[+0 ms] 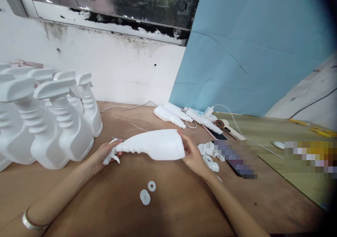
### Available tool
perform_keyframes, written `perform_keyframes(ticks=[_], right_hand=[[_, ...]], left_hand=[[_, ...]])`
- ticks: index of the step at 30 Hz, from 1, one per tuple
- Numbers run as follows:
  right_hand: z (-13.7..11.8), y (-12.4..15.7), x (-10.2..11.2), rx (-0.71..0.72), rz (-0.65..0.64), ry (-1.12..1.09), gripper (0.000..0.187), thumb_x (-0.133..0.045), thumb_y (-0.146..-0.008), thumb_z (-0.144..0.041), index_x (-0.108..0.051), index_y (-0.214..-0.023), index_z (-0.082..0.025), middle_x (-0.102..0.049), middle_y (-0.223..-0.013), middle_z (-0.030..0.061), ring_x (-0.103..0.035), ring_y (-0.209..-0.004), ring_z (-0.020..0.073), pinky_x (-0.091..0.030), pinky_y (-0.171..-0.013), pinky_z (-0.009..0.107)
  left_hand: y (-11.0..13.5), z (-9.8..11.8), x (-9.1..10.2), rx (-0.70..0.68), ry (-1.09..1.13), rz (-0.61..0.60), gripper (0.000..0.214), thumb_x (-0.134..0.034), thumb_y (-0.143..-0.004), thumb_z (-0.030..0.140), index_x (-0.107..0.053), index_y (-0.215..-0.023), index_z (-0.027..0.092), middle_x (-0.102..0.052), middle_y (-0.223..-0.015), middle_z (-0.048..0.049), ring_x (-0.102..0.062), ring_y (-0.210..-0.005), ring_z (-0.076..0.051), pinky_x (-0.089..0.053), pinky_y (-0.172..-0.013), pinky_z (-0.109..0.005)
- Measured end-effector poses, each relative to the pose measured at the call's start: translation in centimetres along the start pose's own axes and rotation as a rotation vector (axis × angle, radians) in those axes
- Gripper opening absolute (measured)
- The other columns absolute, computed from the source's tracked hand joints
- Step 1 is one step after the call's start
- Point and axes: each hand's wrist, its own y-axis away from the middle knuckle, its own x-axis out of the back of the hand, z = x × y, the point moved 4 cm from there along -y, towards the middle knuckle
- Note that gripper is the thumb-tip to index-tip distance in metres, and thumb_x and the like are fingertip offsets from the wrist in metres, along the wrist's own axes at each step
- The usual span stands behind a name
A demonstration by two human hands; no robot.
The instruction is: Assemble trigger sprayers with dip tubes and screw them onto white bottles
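**Holding white bottle sideways over tabletop, both hands on it**

Gripping a white plastic bottle held horizontal at frame centre, neck pointing to 9 o'clock, flat base to 3 o'clock. Left hand closed around a white trigger sprayer head right at the bottle neck, fingers curled over it; sprayer touching the neck end, exact fit not clear. Right hand clasping the bottle base, thumb on top edge, fingers underneath, partly hidden behind the bottle. Silver bracelet on left wrist at 8 o'clock.

Lying flat on the brown tabletop at 6 o'clock of the bottle, just below it: two white ring washers, close to each other, apart from both hands. Sitting at 3 o'clock just beside the right hand: small heap of loose white sprayer heads. Standing upright at 9 o'clock, well apart from the left hand: cluster of finished spray bottles, heads fitted, packed close together. Lying on their sides at 1 o'clock near the back: several empty white bottles, next to a white charger and cable. Dark phone at 2 o'clock, partly covered by a blurred patch. Blue sheet leaning behind at 1 o'clock, white stained wall at 12 o'clock.
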Motion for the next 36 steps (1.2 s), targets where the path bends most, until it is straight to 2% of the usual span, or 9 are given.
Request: perform_keyframes(ticks=[4,8,11,16,22,27,32,34,36], right_hand=[[0.0,0.0,0.4,0.035,0.037,0.176,0.055,-0.065,-0.065,-0.034,-0.045,-0.115,-0.022,-0.044,-0.121,0.0094,-0.044,-0.110,0.0266,-0.040,-0.088,0.038],[1.3,0.4,0.3,-0.064,0.106,0.143,0.040,-0.055,-0.073,-0.042,-0.050,-0.104,-0.017,-0.060,-0.095,0.0073,-0.055,-0.089,0.0237,-0.043,-0.078,0.036],[2.2,0.6,-0.1,-0.099,0.122,0.097,0.039,-0.049,-0.076,-0.045,-0.051,-0.103,-0.016,-0.061,-0.099,0.0073,-0.054,-0.092,0.0240,-0.042,-0.082,0.036],[3.6,1.2,-0.8,-0.335,0.116,0.003,0.041,-0.045,-0.077,-0.051,-0.060,-0.092,-0.016,-0.066,-0.084,0.0063,-0.060,-0.078,0.0226,-0.048,-0.067,0.033],[3.4,1.5,-2.7,-0.664,-0.081,-0.230,0.057,-0.036,-0.076,-0.062,-0.057,-0.053,-0.013,-0.051,-0.034,0.0029,-0.046,-0.028,0.0115,-0.035,-0.027,0.020],[3.1,2.1,-3.8,-0.906,-0.303,-0.440,0.067,-0.028,-0.076,-0.066,-0.054,-0.046,-0.012,-0.051,-0.033,0.0043,-0.041,-0.024,0.0065,-0.025,-0.021,0.014],[1.8,2.1,-4.6,-0.803,-0.374,-0.726,0.065,-0.024,-0.079,-0.064,-0.058,-0.062,-0.011,-0.056,-0.042,0.0051,-0.048,-0.030,0.0078,-0.034,-0.028,0.015],[0.9,2.0,-5.1,-0.699,-0.336,-0.870,0.062,-0.024,-0.080,-0.062,-0.058,-0.073,-0.011,-0.060,-0.050,0.0053,-0.054,-0.038,0.0096,-0.039,-0.035,0.017],[-0.1,1.9,-5.6,-0.577,-0.266,-0.985,0.055,-0.028,-0.081,-0.059,-0.055,-0.087,-0.013,-0.063,-0.060,0.0054,-0.058,-0.048,0.0120,-0.043,-0.042,0.020]], left_hand=[[0.8,0.8,-0.4,-0.064,-0.060,0.034,0.030,-0.065,-0.065,0.038,-0.058,-0.079,0.011,-0.052,-0.045,0.0021,-0.044,-0.034,-0.007,-0.030,-0.029,-0.013],[1.9,1.8,-1.1,-0.217,-0.195,0.038,0.035,-0.068,-0.059,0.042,-0.060,-0.077,0.013,-0.049,-0.042,0.0036,-0.043,-0.036,-0.008,-0.034,-0.034,-0.016],[2.7,2.5,-1.3,-0.326,-0.278,0.015,0.029,-0.066,-0.062,0.040,-0.060,-0.073,0.014,-0.049,-0.043,0.0034,-0.042,-0.040,-0.008,-0.035,-0.037,-0.017],[3.3,3.3,-1.0,-0.465,-0.364,0.013,0.024,-0.064,-0.065,0.038,-0.058,-0.067,0.015,-0.049,-0.046,0.0031,-0.040,-0.041,-0.008,-0.033,-0.038,-0.017],[3.5,3.2,-0.7,-0.568,-0.458,0.030,0.022,-0.059,-0.069,0.038,-0.055,-0.065,0.016,-0.050,-0.054,0.0025,-0.043,-0.047,-0.009,-0.036,-0.044,-0.018],[5.5,5.5,-0.9,-0.977,-0.821,0.226,0.019,-0.052,-0.071,0.030,-0.050,-0.056,0.019,-0.047,-0.049,0.0024,-0.042,-0.046,-0.010,-0.035,-0.050,-0.021],[6.3,11.3,-2.8,-1.202,-0.916,0.231,0.013,-0.064,-0.056,0.030,-0.054,-0.056,0.021,-0.056,-0.061,-0.0025,-0.054,-0.065,-0.017,-0.040,-0.066,-0.027],[6.4,13.6,-3.9,-1.254,-0.723,0.393,0.026,-0.068,-0.052,0.030,-0.058,-0.074,0.021,-0.060,-0.087,-0.0050,-0.052,-0.094,-0.023,-0.039,-0.080,-0.029],[6.0,14.6,-5.1,-1.171,-0.399,0.527,0.047,-0.068,-0.054,0.031,-0.052,-0.098,0.021,-0.052,-0.112,-0.0059,-0.041,-0.112,-0.024,-0.036,-0.087,-0.030]])
